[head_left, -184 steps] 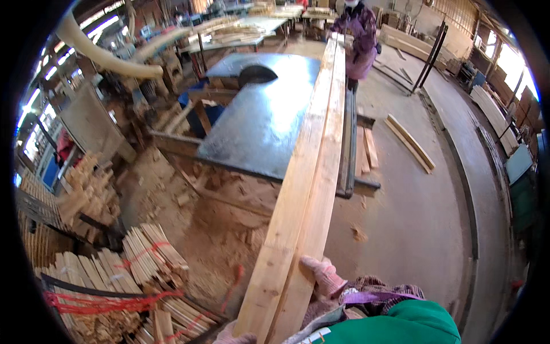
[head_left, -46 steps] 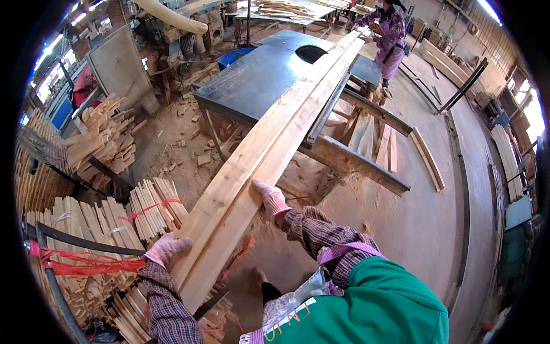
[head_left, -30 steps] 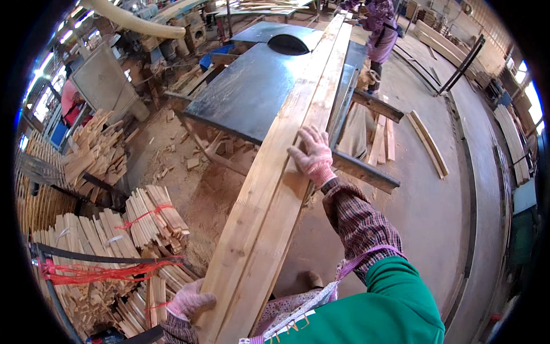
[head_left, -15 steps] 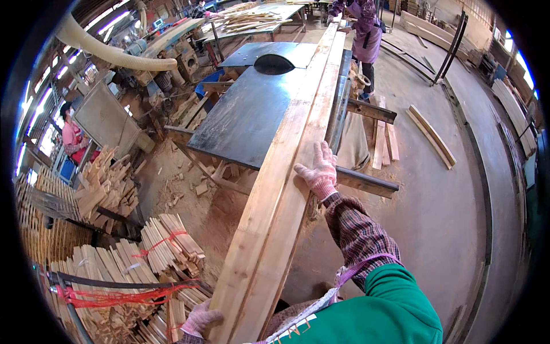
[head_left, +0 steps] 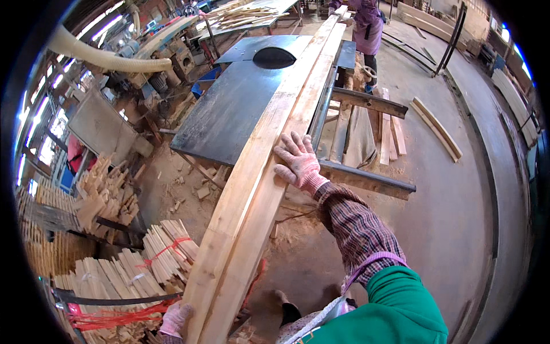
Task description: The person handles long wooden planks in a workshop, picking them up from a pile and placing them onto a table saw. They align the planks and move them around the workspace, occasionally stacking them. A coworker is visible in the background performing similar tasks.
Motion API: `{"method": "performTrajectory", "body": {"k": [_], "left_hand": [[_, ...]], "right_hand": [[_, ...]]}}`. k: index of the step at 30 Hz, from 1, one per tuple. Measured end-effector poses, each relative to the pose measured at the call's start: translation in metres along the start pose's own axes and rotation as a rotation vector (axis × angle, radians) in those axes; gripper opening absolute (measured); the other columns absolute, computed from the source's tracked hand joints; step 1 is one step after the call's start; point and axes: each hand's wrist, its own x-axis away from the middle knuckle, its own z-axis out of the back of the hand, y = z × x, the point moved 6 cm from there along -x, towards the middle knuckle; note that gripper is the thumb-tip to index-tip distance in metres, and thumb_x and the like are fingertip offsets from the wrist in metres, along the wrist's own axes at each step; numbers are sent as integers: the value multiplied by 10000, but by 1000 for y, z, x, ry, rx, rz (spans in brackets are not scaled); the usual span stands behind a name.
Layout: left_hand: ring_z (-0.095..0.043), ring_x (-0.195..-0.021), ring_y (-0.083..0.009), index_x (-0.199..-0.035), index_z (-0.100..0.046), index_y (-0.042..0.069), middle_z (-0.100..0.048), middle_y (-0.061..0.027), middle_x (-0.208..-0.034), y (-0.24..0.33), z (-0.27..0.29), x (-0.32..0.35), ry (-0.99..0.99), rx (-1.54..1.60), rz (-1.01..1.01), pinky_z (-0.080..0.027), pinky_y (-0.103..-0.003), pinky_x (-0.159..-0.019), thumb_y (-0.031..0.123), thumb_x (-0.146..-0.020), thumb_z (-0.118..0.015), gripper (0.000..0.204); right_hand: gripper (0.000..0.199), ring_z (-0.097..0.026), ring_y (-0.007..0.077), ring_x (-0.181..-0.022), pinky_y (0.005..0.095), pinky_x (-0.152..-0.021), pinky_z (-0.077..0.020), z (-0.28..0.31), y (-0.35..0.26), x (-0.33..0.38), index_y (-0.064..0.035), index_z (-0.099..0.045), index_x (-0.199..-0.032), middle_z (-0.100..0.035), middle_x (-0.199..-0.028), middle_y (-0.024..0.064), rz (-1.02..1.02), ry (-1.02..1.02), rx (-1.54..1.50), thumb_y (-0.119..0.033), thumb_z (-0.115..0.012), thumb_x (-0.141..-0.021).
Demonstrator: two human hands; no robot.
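Note:
Two long pale wooden boards lie side by side, slanting from my lower left across a dark metal saw table (head_left: pixel 209 114) toward the far side. My right hand (head_left: pixel 299 163), in a pinkish work glove, rests flat with spread fingers on the right board (head_left: pixel 269 192). Low at the left, my gloved left hand (head_left: pixel 175 321) grips the near outer edge of the left board (head_left: pixel 215 252); its fingers are partly hidden by the wood. A dark round-topped slot or disc (head_left: pixel 274 58) shows on the table, left of the boards.
A co-worker in a purple apron (head_left: pixel 368 34) stands at the boards' far end. Metal rails (head_left: pixel 366 178) jut out right of the table. Bundled wood strips (head_left: pixel 120 272) with red ties stand at the lower left. Loose planks (head_left: pixel 435 129) lie on the floor at right.
The boards have swung leftward at their near end, and both my hands have shifted left with them. My right hand's fingers are spread wider. The co-worker's body appears slightly farther right.

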Motion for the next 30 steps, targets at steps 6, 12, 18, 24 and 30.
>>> {"method": "performTrajectory", "body": {"k": [6,12,18,24,30], "left_hand": [[-708,-878,-178,-1259,-738,-12,-776,-70,-1031,28,2,6,125,36,87,-578,-363,-796,474,-902,-776,605],[-723,-880,-189,-1260,-743,-2,-783,-87,-1020,33,0,2,125,21,125,-584,-371,-801,456,-899,-758,583],[-739,-883,-200,-1260,-747,7,-790,-104,-1008,25,15,-3,160,70,105,-591,-378,-806,437,-896,-739,563],[-753,-882,-222,-1245,-754,20,-796,-124,-977,3,42,-25,129,-170,7,-583,-395,-802,712,-855,-744,794],[-710,-845,-183,-1207,-757,4,-780,-83,-953,-48,49,-50,187,-121,28,-570,-369,-777,702,-854,-764,783]], "right_hand": [[695,-332,480,-1581,688,-1292,-119,-4,-1,-12,-90,-649,-1466,-533,-1617,175,126,127,-127,-586,-624,-979],[680,-344,455,-1578,687,-1290,-133,-16,5,-16,-111,-662,-1456,-543,-1606,159,102,114,-114,-571,-653,-955],[642,-370,439,-1561,688,-1282,-148,-27,-7,-38,-124,-671,-1436,-554,-1589,139,125,148,-147,-539,-667,-945],[593,-389,417,-1542,685,-1275,-149,-43,-20,-58,-131,-670,-1402,-556,-1574,109,104,152,-145,-493,-683,-933],[578,-405,405,-1522,679,-1275,-146,-53,-16,-65,-122,-678,-1371,-563,-1554,118,140,193,-171,-477,-688,-915]]}}
